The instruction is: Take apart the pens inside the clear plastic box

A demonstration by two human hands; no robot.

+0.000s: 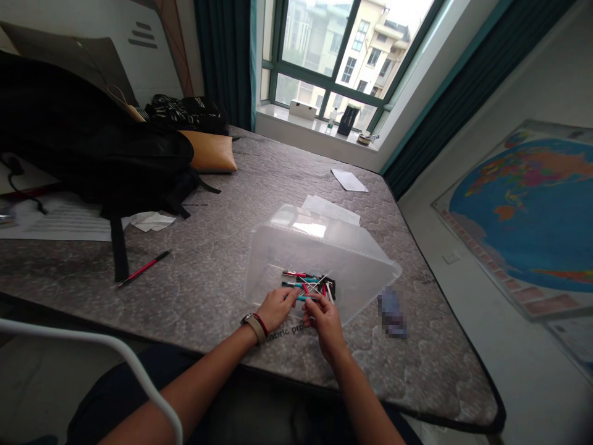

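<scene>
A teal pen (304, 298) runs between my two hands over the near edge of a clear plastic bin (365, 266). My left hand (277, 308), with a watch and bands at the wrist, has its fingertips closed at the pen's left end. On the other end, my right hand (327, 322) pinches with thumb and fingers. Just beyond my fingers lies a jumble of pens (315, 284) in the bin, red, teal, black and white. Some pens are partly hidden behind my hands.
A red pen (144, 268) lies on the mattress (208, 259) at left, near a black backpack (92, 142) and a tan pouch (213, 151). Paper sheets (349, 180) lie behind the bin. Right of it is a pixelated item (392, 312). A white curved tube (115, 346) crosses the lower left.
</scene>
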